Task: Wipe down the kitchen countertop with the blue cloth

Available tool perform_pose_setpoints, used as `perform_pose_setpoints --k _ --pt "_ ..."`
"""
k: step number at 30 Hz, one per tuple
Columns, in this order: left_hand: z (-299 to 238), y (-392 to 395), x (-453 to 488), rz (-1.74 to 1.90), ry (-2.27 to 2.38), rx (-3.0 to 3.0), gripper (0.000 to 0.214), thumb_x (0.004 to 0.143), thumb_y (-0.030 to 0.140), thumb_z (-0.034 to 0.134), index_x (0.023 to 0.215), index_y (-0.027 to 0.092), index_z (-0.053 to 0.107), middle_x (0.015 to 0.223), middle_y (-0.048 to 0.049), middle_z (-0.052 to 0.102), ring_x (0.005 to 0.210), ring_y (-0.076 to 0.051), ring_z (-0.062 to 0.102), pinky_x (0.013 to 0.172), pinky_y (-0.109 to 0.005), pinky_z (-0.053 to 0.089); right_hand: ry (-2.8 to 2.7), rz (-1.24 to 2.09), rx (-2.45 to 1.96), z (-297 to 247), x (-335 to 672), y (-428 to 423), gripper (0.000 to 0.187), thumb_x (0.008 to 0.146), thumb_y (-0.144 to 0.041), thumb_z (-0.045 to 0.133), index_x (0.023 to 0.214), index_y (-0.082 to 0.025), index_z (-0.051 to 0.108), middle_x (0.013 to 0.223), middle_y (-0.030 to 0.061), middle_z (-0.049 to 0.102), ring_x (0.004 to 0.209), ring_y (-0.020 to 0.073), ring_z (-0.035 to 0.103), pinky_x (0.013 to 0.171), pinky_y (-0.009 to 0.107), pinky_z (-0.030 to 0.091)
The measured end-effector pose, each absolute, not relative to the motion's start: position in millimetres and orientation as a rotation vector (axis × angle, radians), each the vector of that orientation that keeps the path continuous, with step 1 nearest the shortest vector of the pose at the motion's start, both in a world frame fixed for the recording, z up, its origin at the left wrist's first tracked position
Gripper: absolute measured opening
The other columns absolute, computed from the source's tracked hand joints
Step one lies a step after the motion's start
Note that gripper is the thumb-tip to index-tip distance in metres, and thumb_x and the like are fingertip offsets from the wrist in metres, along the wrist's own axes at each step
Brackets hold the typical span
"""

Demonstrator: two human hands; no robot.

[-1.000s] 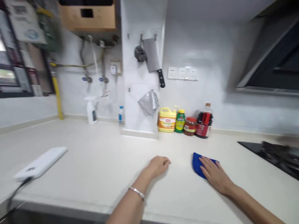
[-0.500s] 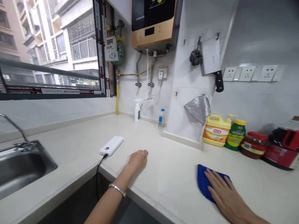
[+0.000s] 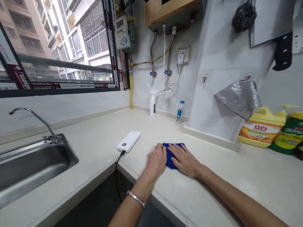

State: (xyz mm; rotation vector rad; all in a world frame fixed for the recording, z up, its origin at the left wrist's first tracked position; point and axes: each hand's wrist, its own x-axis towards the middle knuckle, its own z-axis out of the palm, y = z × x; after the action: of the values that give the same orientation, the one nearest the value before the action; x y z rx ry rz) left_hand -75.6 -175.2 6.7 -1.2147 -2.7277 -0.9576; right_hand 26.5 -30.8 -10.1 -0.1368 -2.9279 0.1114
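A folded blue cloth [image 3: 170, 161] lies on the pale countertop between my two hands. My right hand [image 3: 186, 160] rests flat across it, fingers stretched out and pressing on its top. At the cloth's left edge is my left hand [image 3: 156, 158], its fingers curled together against that edge; their tips are partly hidden. A silver bangle [image 3: 136, 199] circles my left wrist. To the left of that hand sits a white power bank [image 3: 128, 142] with a black cable [image 3: 116, 170] plugged into its near end.
A steel sink [image 3: 35, 167] with a tap [image 3: 35, 114] is on the left. Along the back stand a white spray bottle [image 3: 152, 105] and a small water bottle [image 3: 180, 113]. Yellow detergent [image 3: 260, 127] and a green bottle [image 3: 287, 134] stand right, below a hanging cleaver [image 3: 272, 25].
My right hand has brought the blue cloth leftward across the counter to my left hand, whose fingers now meet its edge. The view has turned left and moved closer.
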Motion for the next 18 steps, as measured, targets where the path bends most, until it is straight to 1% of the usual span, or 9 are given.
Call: perform_pose_setpoints --k 3,6,9,11,13,15,16,17,18 --pt "3 -174 -76 -0.977 -2.716 -1.221 0.037 0.100 0.037 0.022 0.124 0.021 0.045 0.120 -0.0122 0.065 0.109 -0.025 0.062 0.094 -0.040 0.046 -2.942 0.085 -0.286 -9 -6 -19 0.063 0.101 -0.046 0.022 0.155 -0.016 0.031 0.162 0.0063 0.026 0.150 0.0258 0.020 0.122 0.051 0.011" --pt "2 -179 -73 -0.975 -2.699 -1.256 0.040 0.099 0.033 0.022 0.129 0.019 0.045 0.122 -0.0136 0.063 0.113 -0.026 0.060 0.099 -0.043 0.046 -2.948 0.056 -0.449 -7 -27 -14 0.063 0.101 -0.045 0.021 0.156 -0.015 0.029 0.162 0.0068 0.024 0.150 0.0261 0.020 0.121 0.051 0.011" --pt "4 -194 -52 -0.942 -2.667 -1.334 0.038 0.096 0.028 0.032 0.125 0.016 0.053 0.124 -0.0152 0.060 0.119 -0.029 0.053 0.106 -0.047 0.042 -2.947 0.021 -0.543 -7 -32 -14 0.063 0.101 -0.045 0.020 0.156 -0.015 0.028 0.163 0.0070 0.023 0.150 0.0261 0.019 0.121 0.051 0.011" --pt "0 -208 -20 -0.936 -2.614 -1.427 0.034 0.093 0.029 0.041 0.119 0.017 0.059 0.123 -0.0142 0.059 0.119 -0.030 0.050 0.107 -0.047 0.043 -2.938 -0.002 -0.586 -9 -28 -15 0.063 0.101 -0.045 0.019 0.156 -0.015 0.028 0.163 0.0075 0.023 0.150 0.0263 0.018 0.121 0.051 0.011" --pt "-13 -223 25 -1.018 -2.498 -1.533 0.032 0.092 0.031 0.044 0.117 0.022 0.061 0.125 -0.0120 0.058 0.119 -0.029 0.049 0.105 -0.048 0.047 -2.928 -0.023 -0.632 -11 -20 -16 0.063 0.101 -0.045 0.018 0.156 -0.015 0.028 0.163 0.0086 0.023 0.150 0.0268 0.019 0.120 0.052 0.012" --pt "-40 -235 78 -1.239 -2.324 -1.593 0.034 0.093 0.029 0.041 0.121 0.029 0.059 0.124 -0.0085 0.061 0.121 -0.025 0.050 0.109 -0.048 0.047 -2.923 -0.053 -0.650 -14 -9 -17 0.064 0.101 -0.045 0.017 0.156 -0.015 0.028 0.162 0.0091 0.024 0.149 0.0272 0.020 0.120 0.053 0.014" --pt "-57 -240 105 -1.328 -2.241 -1.623 0.035 0.092 0.030 0.042 0.122 0.032 0.058 0.126 -0.0064 0.061 0.125 -0.024 0.050 0.115 -0.049 0.042 -2.921 -0.074 -0.650 -16 -1 -18 0.064 0.101 -0.045 0.017 0.156 -0.015 0.029 0.162 0.0090 0.025 0.149 0.0272 0.021 0.120 0.053 0.014" --pt "-75 -245 130 -1.360 -2.201 -1.662 0.035 0.092 0.031 0.043 0.122 0.038 0.059 0.126 -0.0029 0.063 0.127 -0.024 0.051 0.122 -0.053 0.034 -2.920 -0.096 -0.643 -17 8 -19 0.064 0.101 -0.045 0.016 0.155 -0.015 0.029 0.162 0.0086 0.025 0.149 0.0270 0.022 0.120 0.052 0.015" --pt "-94 -252 152 -1.379 -2.243 -1.659 0.038 0.091 0.031 0.042 0.121 0.045 0.060 0.125 0.0001 0.064 0.128 -0.024 0.052 0.124 -0.055 0.030 -2.918 -0.121 -0.631 -19 18 -20 0.063 0.101 -0.045 0.015 0.155 -0.015 0.029 0.162 0.0083 0.026 0.149 0.0266 0.022 0.120 0.052 0.015"
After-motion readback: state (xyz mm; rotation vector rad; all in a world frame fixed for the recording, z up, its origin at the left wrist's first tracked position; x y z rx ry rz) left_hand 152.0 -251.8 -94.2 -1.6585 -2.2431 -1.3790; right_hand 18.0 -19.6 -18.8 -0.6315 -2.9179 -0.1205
